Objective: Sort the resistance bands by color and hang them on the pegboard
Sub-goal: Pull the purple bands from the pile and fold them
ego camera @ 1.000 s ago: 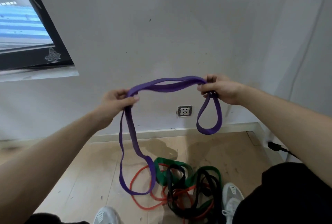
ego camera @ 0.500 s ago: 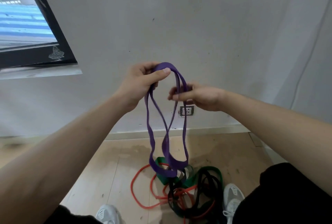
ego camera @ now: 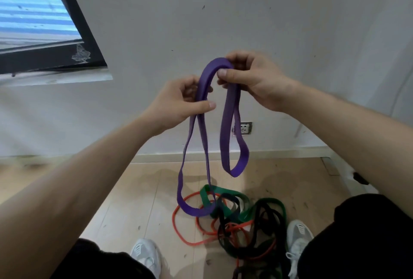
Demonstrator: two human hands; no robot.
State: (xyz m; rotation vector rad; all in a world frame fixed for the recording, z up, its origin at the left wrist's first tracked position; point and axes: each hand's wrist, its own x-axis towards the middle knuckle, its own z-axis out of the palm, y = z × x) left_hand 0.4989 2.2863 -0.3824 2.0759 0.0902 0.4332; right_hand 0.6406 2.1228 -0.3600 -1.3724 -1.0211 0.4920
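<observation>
Left hand (ego camera: 176, 102) gripping purple band (ego camera: 226, 131) lower than before, right hand (ego camera: 254, 79) now pinching its raised top, two loops hanging

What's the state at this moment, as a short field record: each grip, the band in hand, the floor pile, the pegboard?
left grip: pinches the flat purple rubber resistance band below its arch
right grip: pinches the arch's top
band shape: two hanging loops, the longer under the left grip
floor pile: green rubber band, thin orange rubber band and black rubber band, tangled on the wooden floor
pegboard: not in view
</observation>
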